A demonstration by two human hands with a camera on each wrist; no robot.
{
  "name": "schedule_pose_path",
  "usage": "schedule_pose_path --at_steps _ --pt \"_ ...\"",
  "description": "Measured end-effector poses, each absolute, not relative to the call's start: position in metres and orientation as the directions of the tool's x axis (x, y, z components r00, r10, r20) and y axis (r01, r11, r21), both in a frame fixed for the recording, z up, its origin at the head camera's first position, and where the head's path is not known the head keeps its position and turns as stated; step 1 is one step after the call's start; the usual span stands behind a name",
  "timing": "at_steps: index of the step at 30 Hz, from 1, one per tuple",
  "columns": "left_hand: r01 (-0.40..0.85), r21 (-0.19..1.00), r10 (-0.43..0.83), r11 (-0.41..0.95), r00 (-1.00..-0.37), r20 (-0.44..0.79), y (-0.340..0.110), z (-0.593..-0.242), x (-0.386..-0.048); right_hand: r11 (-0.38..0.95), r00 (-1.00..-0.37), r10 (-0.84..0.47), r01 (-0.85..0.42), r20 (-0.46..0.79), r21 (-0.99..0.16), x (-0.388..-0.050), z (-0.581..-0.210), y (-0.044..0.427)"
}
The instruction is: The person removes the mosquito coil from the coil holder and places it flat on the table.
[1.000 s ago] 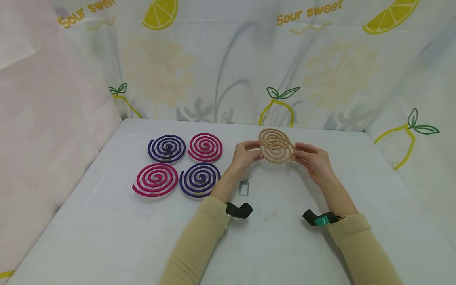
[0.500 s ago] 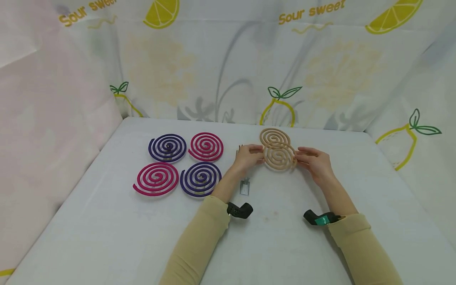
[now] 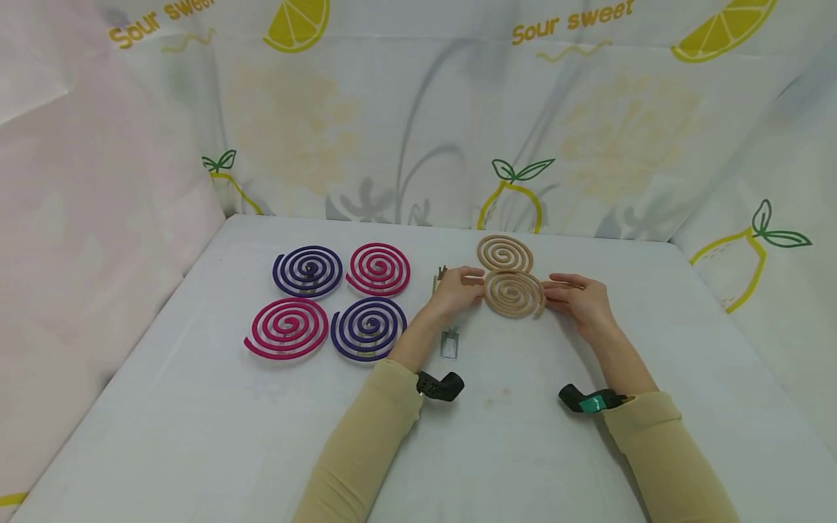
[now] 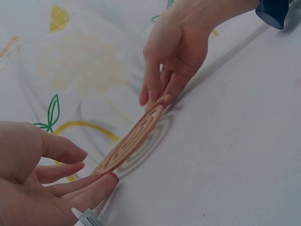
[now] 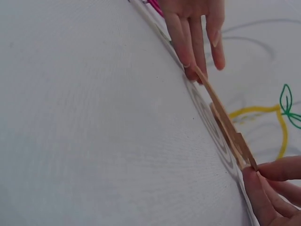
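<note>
A: Grip status?

B: Right hand (image 3: pixel 584 303) is pinching the near tan coil (image 3: pixel 512 292) at its right edge. Left hand (image 3: pixel 458 292) is supporting the opposite edge on fairly straight fingers — thumb sitting clear.

A: Where's that coil?

B: Lying between both hands, hovering just above the worktop (image 3: pixel 497 457), casting a shadow on it. In the head view its far edge is meeting the far tan coil (image 3: pixel 503 253).

A: Other parts?

B: Sitting left of the hands in two rows: far navy coil (image 3: pixel 310 268) beside far pink coil (image 3: pixel 378 269), near pink coil (image 3: pixel 288 327) beside near navy coil (image 3: pixel 370 324). Small metal piece (image 3: pixel 449 344) is lying just right of the left wrist — too small to identify.
</note>
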State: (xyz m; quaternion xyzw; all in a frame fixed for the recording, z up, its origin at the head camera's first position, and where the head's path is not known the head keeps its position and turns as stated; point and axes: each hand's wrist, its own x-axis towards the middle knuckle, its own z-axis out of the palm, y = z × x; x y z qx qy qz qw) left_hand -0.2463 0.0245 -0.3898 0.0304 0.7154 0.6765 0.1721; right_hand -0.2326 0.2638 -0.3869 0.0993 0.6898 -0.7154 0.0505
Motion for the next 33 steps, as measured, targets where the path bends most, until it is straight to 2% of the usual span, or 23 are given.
schedule_pose_path --at_steps 17,33 --pt "-0.167 0.970 0.313 0.177 -0.925 -0.216 0.0216 -0.3880 -0.2453 0.041 -0.976 0.069 0.209 -0.206 -0.977 -0.2301 -0.3832 0.2656" --pt "-0.177 0.966 0.310 0.186 -0.923 -0.229 0.0225 -0.3886 -0.2461 0.086 -0.973 0.107 0.214 -0.204 -0.973 -0.2311 -0.3822 0.2652"
